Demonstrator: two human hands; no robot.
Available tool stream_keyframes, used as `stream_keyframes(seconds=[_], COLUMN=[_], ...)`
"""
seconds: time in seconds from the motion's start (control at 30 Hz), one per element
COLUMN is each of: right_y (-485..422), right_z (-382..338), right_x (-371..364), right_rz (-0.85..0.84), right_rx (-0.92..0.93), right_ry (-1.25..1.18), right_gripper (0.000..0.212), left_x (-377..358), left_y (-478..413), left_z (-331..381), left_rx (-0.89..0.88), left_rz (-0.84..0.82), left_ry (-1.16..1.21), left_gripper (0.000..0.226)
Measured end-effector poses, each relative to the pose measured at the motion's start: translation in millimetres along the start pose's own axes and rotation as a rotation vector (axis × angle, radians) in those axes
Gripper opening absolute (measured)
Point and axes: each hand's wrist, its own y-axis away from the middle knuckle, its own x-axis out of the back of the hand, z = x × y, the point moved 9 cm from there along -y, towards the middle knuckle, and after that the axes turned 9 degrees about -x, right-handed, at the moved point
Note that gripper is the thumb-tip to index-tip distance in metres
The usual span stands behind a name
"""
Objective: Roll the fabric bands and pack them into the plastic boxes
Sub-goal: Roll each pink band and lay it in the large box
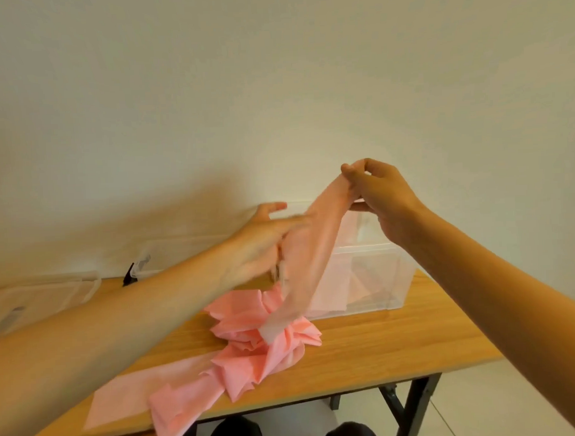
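Observation:
My right hand (380,194) pinches the top end of a pink fabric band (314,249) and holds it up above the table. The band hangs down slanting to the left onto a heap of pink bands (252,344) on the wooden table (400,344). My left hand (264,238) lies against the band lower down, blurred, with its fingers stretched out along the fabric. Behind the band stands a clear plastic box (377,273) with pale pink fabric inside it.
A second clear box (169,256) stands at the back left, and a flat clear lid (36,294) lies further left. One band (132,396) lies spread flat at the table's front left. The table's front edge and black folding legs (416,406) show below.

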Motion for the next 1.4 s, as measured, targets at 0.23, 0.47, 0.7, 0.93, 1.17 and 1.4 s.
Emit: stream_keyframes(seconds=[0.23, 0.47, 0.7, 0.93, 1.17, 1.4], right_y=[-1, -9, -16, 24, 14, 1], right_z=[-27, -45, 20, 80, 68, -17], right_x=[0, -12, -37, -84, -71, -68], right_rz=[0.075, 0.145, -0.272, -0.499, -0.277, -0.252], right_rx=[0.061, 0.124, -0.143, -0.223, -0.026, 0.167], right_ry=[0.116, 0.193, -0.411, -0.486, -0.113, -0.026], right_gripper=[0.018, 0.02, 0.069, 0.087, 0.02, 0.021], left_x=[4, 3, 3, 2, 17, 20], left_y=[41, 33, 8, -18, -26, -20], left_z=[-57, -49, 52, 88, 102, 57], left_rx=[0.325, 0.175, -0.115, -0.214, -0.291, -0.231], left_rz=[-0.178, -0.102, -0.21, -0.322, -0.35, -0.405], left_ry=[-0.015, 0.002, 0.167, 0.157, 0.041, 0.005], left_gripper=[0.055, 0.028, 0.033, 0.055, 0.068, 0.101])
